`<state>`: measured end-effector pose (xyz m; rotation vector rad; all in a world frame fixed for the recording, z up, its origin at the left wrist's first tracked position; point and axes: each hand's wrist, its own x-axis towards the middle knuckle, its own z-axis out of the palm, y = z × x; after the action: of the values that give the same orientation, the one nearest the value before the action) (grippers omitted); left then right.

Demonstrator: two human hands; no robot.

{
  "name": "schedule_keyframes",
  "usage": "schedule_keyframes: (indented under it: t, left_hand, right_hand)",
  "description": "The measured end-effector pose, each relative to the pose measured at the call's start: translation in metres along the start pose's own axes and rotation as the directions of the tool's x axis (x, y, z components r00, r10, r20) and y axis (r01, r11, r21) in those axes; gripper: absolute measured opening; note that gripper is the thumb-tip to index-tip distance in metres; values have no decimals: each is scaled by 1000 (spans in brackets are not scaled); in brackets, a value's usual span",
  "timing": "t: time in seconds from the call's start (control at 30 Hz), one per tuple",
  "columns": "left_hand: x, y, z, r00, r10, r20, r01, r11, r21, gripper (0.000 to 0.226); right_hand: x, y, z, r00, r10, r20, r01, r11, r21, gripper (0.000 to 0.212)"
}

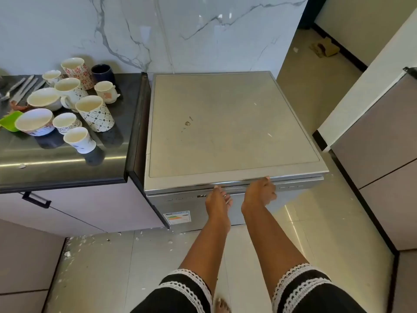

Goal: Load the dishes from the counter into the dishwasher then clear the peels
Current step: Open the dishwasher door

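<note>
Both hands are at the top front edge of the dishwasher [234, 129], a silver free-standing unit at scene centre with its door closed. The left hand [218, 201] has its fingers reaching up to the lip of the door, fingertips at the seam — whether they are hooked into it cannot be told. The right hand [259, 193] is curled over the same lip just to the right, fingers bent around the edge; it appears to grip the door top.

Dishes sit on the dark counter [67, 159] to the left, well apart from the hands — a cluster of patterned mugs [94, 114], small cups [79, 138], two white bowls [35, 120], a dark blue cup [102, 73]. A green item [9, 122] lies at the far left edge, beside the nearer bowl. Metal utensils [22, 86] lie at the far left of the counter. White scraps are scattered on the floor tiles [94, 263] near the cabinet base.
</note>
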<state>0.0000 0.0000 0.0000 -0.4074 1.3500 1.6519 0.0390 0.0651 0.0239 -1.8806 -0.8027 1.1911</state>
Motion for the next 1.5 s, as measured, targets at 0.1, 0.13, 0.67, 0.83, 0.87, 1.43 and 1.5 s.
schedule_keyframes:
  t: [0.1,0.13,0.67,0.83,0.87,1.43,1.5]
  left_hand:
    - [3,-5,7,993,-104,-47,104,995,-12,58]
    - [2,-6,9,993,-113,-36,111,993,-37,66]
    - [26,-9,18,997,-74,26,79,924,-374,105]
    - [22,-6,14,991,-129,-42,115,963,-245,106]
    - [20,-7,13,988,-141,-57,125,967,-221,104]
    - [-11,-22,-97,756,-178,-629,111,983,-145,101]
    - [-6,-20,-109,733,-201,-649,179,979,-101,114]
  right_hand:
    - [11,1,1,976,205,68,-206,978,13,56]
    - [16,3,2,969,230,90,-234,972,26,57]
    - [40,28,9,847,291,445,-410,890,199,74]
    - [37,30,6,851,330,408,-415,899,139,88]
    - [34,33,4,853,345,392,-421,898,126,92]
    - [-5,91,-64,851,511,123,-518,854,38,88]
    - [-12,88,-64,849,524,62,-525,851,4,87]
